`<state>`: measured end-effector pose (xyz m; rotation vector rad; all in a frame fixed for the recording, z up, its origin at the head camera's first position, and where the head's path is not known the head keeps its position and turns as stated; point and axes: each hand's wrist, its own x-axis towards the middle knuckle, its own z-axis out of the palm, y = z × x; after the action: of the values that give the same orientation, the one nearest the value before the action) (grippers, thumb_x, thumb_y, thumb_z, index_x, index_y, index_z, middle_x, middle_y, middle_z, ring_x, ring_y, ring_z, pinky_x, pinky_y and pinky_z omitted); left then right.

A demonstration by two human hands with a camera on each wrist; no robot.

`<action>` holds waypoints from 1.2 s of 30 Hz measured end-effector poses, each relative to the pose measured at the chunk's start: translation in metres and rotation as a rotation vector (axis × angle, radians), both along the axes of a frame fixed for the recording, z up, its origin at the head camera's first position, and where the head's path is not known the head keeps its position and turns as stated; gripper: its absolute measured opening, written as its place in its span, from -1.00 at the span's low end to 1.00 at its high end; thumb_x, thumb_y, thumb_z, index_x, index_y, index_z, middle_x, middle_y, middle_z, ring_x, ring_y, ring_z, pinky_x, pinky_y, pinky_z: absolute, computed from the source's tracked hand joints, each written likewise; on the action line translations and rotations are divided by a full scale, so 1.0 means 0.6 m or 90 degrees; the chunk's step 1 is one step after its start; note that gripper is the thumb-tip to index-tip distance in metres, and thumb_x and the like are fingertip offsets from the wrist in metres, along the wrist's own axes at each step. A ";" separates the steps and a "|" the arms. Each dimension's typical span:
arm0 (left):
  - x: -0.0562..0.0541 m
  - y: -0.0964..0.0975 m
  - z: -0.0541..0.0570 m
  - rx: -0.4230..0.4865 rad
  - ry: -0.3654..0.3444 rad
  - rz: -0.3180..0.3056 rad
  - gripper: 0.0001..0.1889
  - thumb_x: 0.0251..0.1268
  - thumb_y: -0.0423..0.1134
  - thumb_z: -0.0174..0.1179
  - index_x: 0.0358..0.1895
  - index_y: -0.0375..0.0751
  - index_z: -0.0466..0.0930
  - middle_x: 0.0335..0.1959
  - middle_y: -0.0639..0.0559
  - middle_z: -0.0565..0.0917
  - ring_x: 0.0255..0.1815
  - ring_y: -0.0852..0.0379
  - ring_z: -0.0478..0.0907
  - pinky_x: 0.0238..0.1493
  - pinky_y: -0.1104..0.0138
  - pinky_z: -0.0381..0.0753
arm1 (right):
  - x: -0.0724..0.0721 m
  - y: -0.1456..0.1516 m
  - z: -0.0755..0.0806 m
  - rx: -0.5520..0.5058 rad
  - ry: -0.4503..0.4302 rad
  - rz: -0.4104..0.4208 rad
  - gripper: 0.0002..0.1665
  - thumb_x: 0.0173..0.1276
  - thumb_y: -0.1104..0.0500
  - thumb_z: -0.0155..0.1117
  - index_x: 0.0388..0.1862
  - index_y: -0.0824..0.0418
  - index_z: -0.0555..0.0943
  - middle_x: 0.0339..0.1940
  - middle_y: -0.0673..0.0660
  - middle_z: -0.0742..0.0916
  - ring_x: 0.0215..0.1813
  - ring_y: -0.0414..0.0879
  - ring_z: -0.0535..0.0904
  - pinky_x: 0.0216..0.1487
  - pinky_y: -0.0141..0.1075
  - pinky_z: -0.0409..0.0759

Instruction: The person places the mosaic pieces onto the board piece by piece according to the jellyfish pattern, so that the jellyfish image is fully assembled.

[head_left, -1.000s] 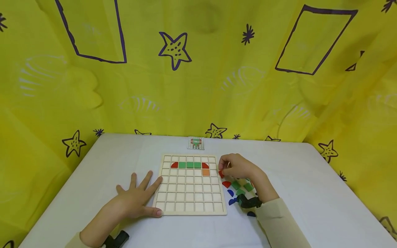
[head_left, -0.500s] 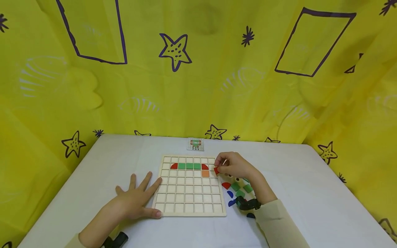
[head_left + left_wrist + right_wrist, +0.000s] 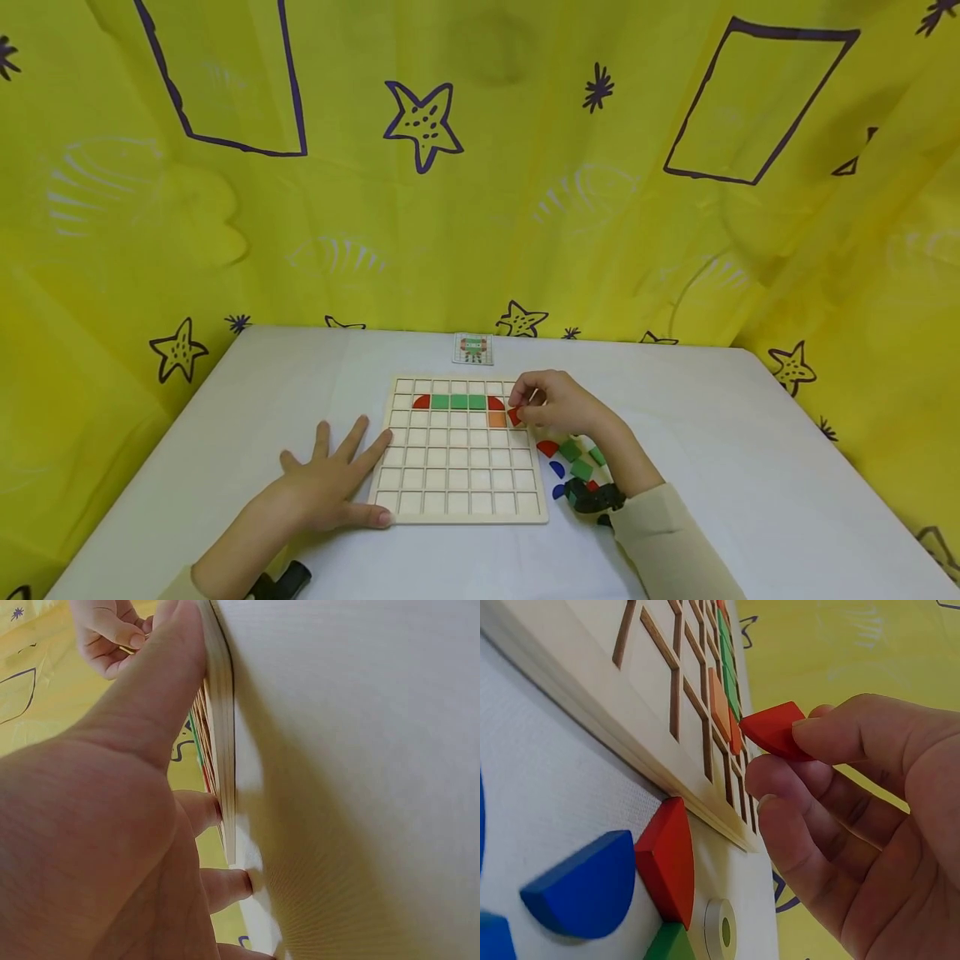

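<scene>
A red tile with one curved edge (image 3: 514, 416) is pinched between thumb and fingertips of my right hand (image 3: 558, 404), over the right edge of a wooden grid board (image 3: 459, 518). In the right wrist view the red tile (image 3: 776, 729) is tilted in the fingers. On the board, a row of green squares (image 3: 459, 402) runs between two red quarter-round tiles (image 3: 496, 403). An orange square (image 3: 497, 419) sits below the right red one. My left hand (image 3: 322, 487) lies with spread fingers at the board's left edge, thumb touching the front corner.
Right of the board lie loose tiles: a red one (image 3: 547, 448), green squares (image 3: 581, 469), and blue curved ones (image 3: 585, 885). A pale ring-shaped piece (image 3: 721, 930) is among them. Behind the board lies a small pattern card (image 3: 472, 349). A yellow curtain (image 3: 480, 208) hangs beyond the table.
My right hand has moved left with the red tile, from beside the board to over its right-hand column. The left hand stays where it was.
</scene>
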<state>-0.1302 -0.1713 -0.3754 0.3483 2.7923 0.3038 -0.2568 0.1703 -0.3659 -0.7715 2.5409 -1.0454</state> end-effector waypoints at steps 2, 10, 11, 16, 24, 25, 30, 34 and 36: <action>0.000 0.000 0.000 0.001 0.001 0.001 0.18 -0.12 0.52 0.26 0.59 0.05 0.08 0.62 -0.29 -0.02 0.45 -0.74 -0.20 -0.04 -0.71 -0.11 | 0.000 -0.002 0.000 -0.004 0.000 0.002 -0.88 0.28 0.30 0.29 -0.24 0.10 0.64 -0.31 0.02 0.66 -0.29 -0.04 0.53 -0.27 -0.22 0.56; -0.001 -0.001 -0.001 0.002 0.002 -0.002 0.18 -0.12 0.52 0.26 0.59 0.04 0.08 0.61 -0.30 -0.02 0.44 -0.75 -0.20 -0.05 -0.71 -0.12 | 0.004 -0.012 -0.004 -0.013 -0.010 0.017 -0.92 0.32 0.25 0.36 -0.26 0.09 0.64 -0.30 0.00 0.67 -0.27 -0.05 0.54 -0.24 -0.25 0.57; -0.001 -0.001 -0.001 0.002 0.002 -0.001 0.18 -0.12 0.52 0.26 0.59 0.04 0.09 0.61 -0.30 -0.02 0.44 -0.75 -0.20 -0.05 -0.71 -0.12 | 0.004 -0.013 -0.005 -0.015 -0.009 0.021 -0.92 0.32 0.24 0.37 -0.27 0.08 0.64 -0.30 -0.01 0.67 -0.28 -0.06 0.54 -0.26 -0.26 0.56; 0.000 -0.002 -0.001 0.003 0.005 0.000 0.18 -0.12 0.52 0.27 0.59 0.05 0.09 0.61 -0.30 -0.02 0.44 -0.75 -0.20 -0.04 -0.71 -0.11 | 0.007 -0.019 -0.008 -0.006 -0.010 0.039 -0.92 0.32 0.23 0.39 -0.27 0.08 0.64 -0.32 -0.01 0.68 -0.35 -0.08 0.53 -0.36 -0.30 0.55; -0.001 -0.001 0.001 0.003 0.008 -0.006 0.16 -0.10 0.52 0.26 0.59 0.04 0.09 0.61 -0.31 -0.01 0.44 -0.76 -0.19 -0.06 -0.71 -0.09 | 0.009 -0.021 -0.012 0.031 -0.010 0.057 -0.92 0.32 0.23 0.41 -0.31 0.07 0.65 -0.38 -0.04 0.65 -0.35 -0.12 0.50 -0.32 -0.32 0.51; 0.000 -0.001 0.002 0.003 0.009 -0.007 0.16 -0.10 0.52 0.26 0.59 0.03 0.10 0.61 -0.31 0.00 0.44 -0.76 -0.18 -0.06 -0.71 -0.09 | 0.009 -0.022 -0.013 0.034 -0.013 0.059 -0.92 0.32 0.22 0.41 -0.31 0.07 0.65 -0.39 -0.04 0.65 -0.35 -0.12 0.50 -0.32 -0.31 0.51; -0.001 -0.001 0.002 0.001 0.011 -0.013 0.16 -0.10 0.52 0.27 0.58 0.02 0.11 0.61 -0.31 0.01 0.43 -0.76 -0.16 -0.07 -0.71 -0.06 | 0.011 -0.021 -0.016 0.048 -0.026 0.060 -0.91 0.31 0.21 0.42 -0.32 0.06 0.64 -0.46 -0.03 0.63 -0.39 -0.12 0.51 -0.36 -0.31 0.52; -0.003 0.000 0.002 0.000 0.006 -0.011 0.17 -0.11 0.51 0.27 0.58 0.02 0.10 0.61 -0.31 0.00 0.43 -0.76 -0.17 -0.06 -0.72 -0.07 | 0.013 -0.023 -0.018 0.059 -0.011 0.066 -0.92 0.32 0.20 0.42 -0.32 0.05 0.65 -0.48 -0.05 0.64 -0.39 -0.14 0.50 -0.34 -0.33 0.51; -0.003 0.001 0.002 -0.001 0.004 -0.009 0.17 -0.11 0.52 0.27 0.59 0.02 0.10 0.61 -0.31 0.00 0.43 -0.76 -0.18 -0.06 -0.72 -0.08 | 0.014 -0.024 -0.018 0.065 -0.002 0.071 -0.92 0.33 0.19 0.41 -0.32 0.05 0.65 -0.48 -0.05 0.63 -0.38 -0.15 0.49 -0.33 -0.34 0.49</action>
<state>-0.1322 -0.1708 -0.3743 0.3702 2.7946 0.2984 -0.2484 0.1558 -0.3770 -0.8705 2.4952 -0.8747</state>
